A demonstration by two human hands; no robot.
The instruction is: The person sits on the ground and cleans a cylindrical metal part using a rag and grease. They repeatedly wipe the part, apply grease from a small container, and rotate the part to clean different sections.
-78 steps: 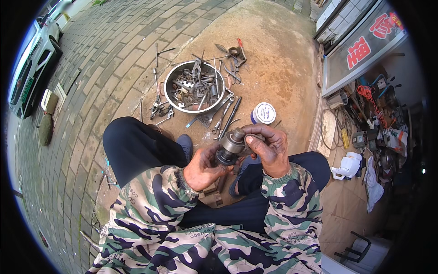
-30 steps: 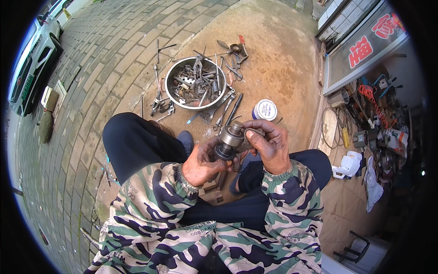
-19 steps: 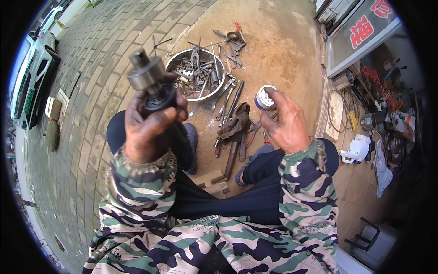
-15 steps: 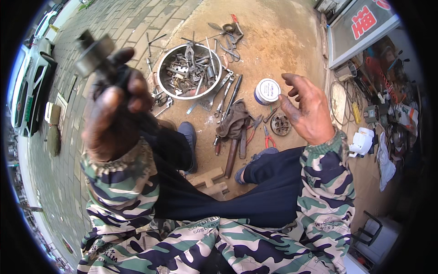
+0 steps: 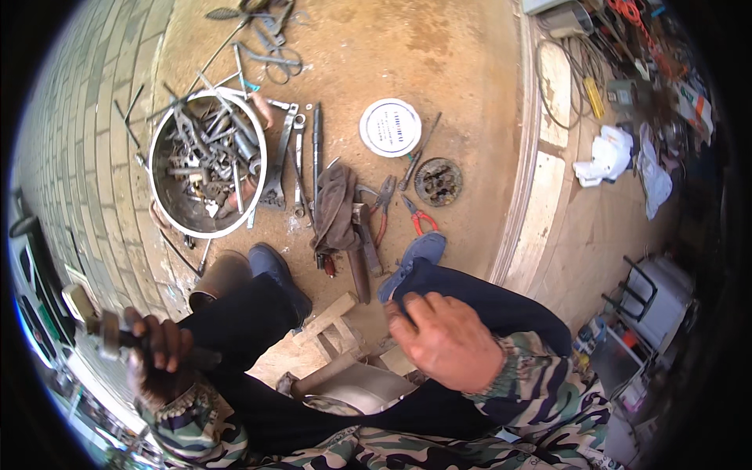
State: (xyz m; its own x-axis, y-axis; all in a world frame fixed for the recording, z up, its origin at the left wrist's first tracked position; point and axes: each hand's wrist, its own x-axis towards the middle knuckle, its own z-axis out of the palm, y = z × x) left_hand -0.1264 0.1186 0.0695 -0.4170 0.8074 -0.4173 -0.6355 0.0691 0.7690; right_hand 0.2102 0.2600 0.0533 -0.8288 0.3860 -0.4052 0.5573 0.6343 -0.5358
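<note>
My left hand (image 5: 160, 352), low at the left beside my knee, is closed around a dark metal part (image 5: 117, 337) with a thick round end. Its exact kind is blurred. Over my right thigh hovers my right hand (image 5: 446, 341), back upward, fingers loosely bent and apart, with nothing seen in it. On the ground ahead stand a round metal basin (image 5: 262, 149) heaped with tools and metal pieces, and a tub with a white lid (image 5: 390, 127). A brown cloth (image 5: 335, 205) lies over a hammer (image 5: 358, 270), beside red-handled pliers (image 5: 423, 219) and a round toothed metal part (image 5: 439, 182).
Wrenches (image 5: 299, 164) and a long dark rod (image 5: 317, 149) lie right of the basin. Scissors (image 5: 278, 59) are farther off. A wooden frame (image 5: 333, 317) sits between my feet, a rusty can (image 5: 221, 276) by my left shoe. Cables (image 5: 564, 117) and clutter line the right.
My view has tilted downward. The left hand has lowered toward my left knee with the metal part still in it. My right hand has drawn back from near the tub to my thigh.
</note>
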